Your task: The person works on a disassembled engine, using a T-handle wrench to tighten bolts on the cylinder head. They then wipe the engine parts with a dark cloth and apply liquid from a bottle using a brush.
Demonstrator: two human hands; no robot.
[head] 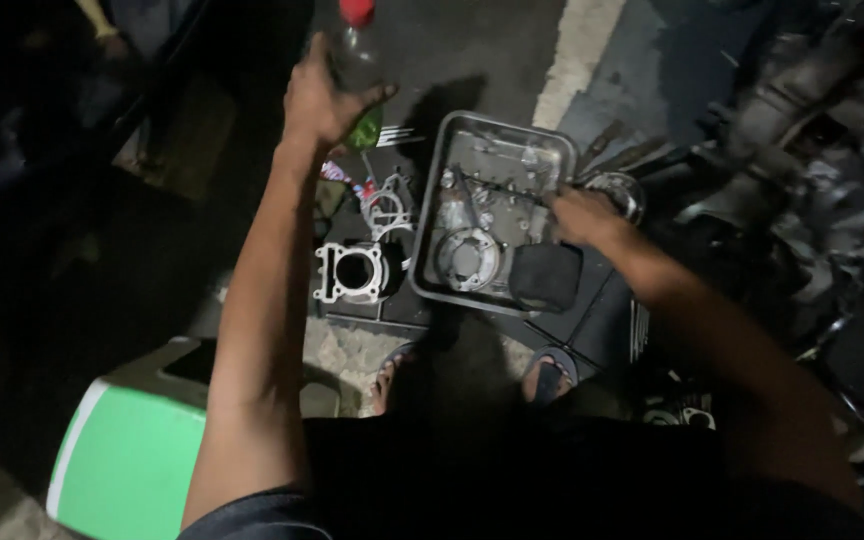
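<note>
Above the mat, left hand point(320, 100) wraps a clear bottle point(357, 70), red cap, green label. Right hand point(582, 215) pinches a thin tool point(497, 188) over the metal tray point(452, 150); cylinder point(354, 272) just left.

Single head view, looking steeply down (from close above), over ground-level metal tray point(430, 215)

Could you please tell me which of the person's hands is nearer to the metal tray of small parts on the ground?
The right hand. It reaches over the metal tray at its right side, while the left hand is up and left of it, gripping a red-capped bottle.
</note>
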